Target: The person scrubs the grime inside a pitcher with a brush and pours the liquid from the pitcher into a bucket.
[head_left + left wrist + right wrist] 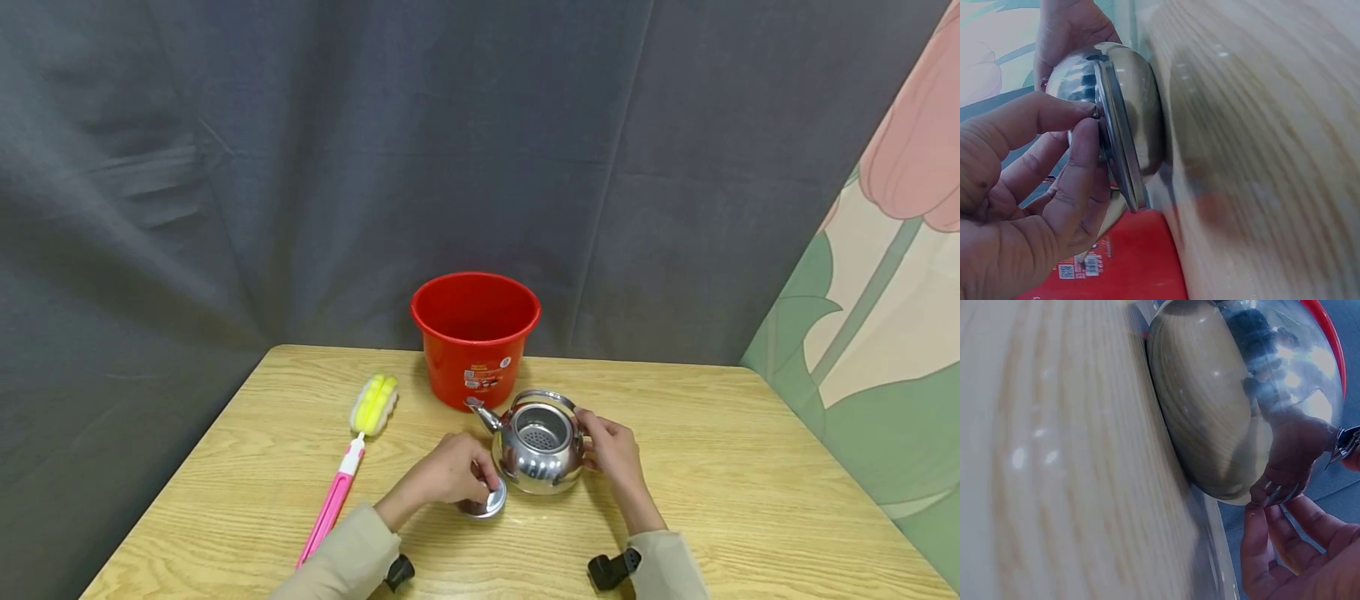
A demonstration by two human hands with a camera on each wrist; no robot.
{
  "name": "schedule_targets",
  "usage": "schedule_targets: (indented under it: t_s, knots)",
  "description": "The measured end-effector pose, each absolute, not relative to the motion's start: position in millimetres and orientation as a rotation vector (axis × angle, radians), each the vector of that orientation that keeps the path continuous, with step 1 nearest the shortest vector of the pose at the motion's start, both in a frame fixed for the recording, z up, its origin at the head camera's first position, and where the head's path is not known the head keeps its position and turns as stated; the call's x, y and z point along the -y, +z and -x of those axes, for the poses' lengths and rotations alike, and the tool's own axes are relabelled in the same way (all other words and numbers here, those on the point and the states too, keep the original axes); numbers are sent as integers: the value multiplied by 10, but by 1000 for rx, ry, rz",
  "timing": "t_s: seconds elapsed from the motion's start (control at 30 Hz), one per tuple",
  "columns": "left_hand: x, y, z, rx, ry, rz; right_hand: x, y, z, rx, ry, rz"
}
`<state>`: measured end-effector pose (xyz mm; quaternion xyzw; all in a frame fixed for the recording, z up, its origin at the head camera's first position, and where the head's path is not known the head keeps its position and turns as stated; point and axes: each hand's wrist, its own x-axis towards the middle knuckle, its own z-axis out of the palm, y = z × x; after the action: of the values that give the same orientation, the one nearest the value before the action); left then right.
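A shiny steel teakettle [534,468] stands uncovered on the table, its spout pointing left and its handle raised. Through its round opening shows a perforated strainer. My left hand [452,472] pinches the small knob of the steel kettle lid [492,503] between thumb and fingertips, just left of the kettle. In the left wrist view the lid [1124,147] is seen edge-on, overlapping the kettle's body. My right hand [617,454] holds the kettle's right side: the thumb is at the handle's base, and the fingertips [1255,519] touch the lower body in the right wrist view.
Behind the kettle stands a red plastic bucket [480,367] with a label. At the left lies a bottle brush [339,492] with a pink handle and yellow-and-white sponge head. A dark grey curtain [465,150] hangs along the back of the wooden table [697,467].
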<state>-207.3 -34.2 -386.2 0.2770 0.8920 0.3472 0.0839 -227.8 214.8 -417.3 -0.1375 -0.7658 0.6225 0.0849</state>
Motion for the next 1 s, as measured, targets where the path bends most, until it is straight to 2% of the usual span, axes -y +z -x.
schedule_targets:
  t_s: [0.53, 1.0]
  knots:
    - [272, -3621, 2021, -2632, 1002, -834, -2150, -4169, 2270, 2293, 1840, 411]
    - [204, -3385, 2043, -2660, 1031, -961, -2154, -4190, 2275, 2292, 1828, 396]
